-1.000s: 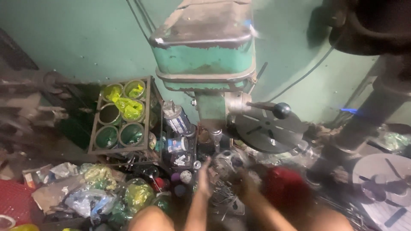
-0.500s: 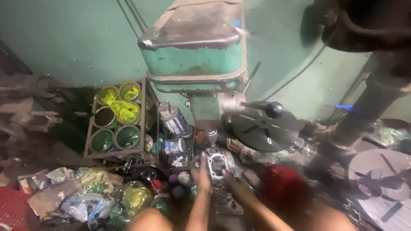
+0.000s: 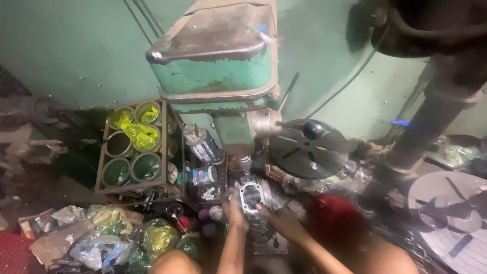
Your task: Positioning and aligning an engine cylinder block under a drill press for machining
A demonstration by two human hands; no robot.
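I hold a silvery metal engine part (image 3: 252, 195) with a round bore under the spindle (image 3: 244, 163) of a green drill press (image 3: 223, 76). My left hand (image 3: 234, 212) grips its left side. My right hand (image 3: 278, 219) holds its right and lower side. The part rests on the press table, directly below the chuck. The feed lever with a black ball knob (image 3: 313, 130) sticks out to the right, untouched.
A metal crate (image 3: 133, 148) of green tins stands at the left. Crumpled plastic bags (image 3: 109, 238), small bottles and spray cans (image 3: 202, 144) crowd the bench. A round slotted metal table (image 3: 309, 149) sits right of the press, a dark column (image 3: 431, 116) beyond it.
The view has shifted and moved in closer to the press. Both hands have reached further forward and now close around the metal part under the spindle.
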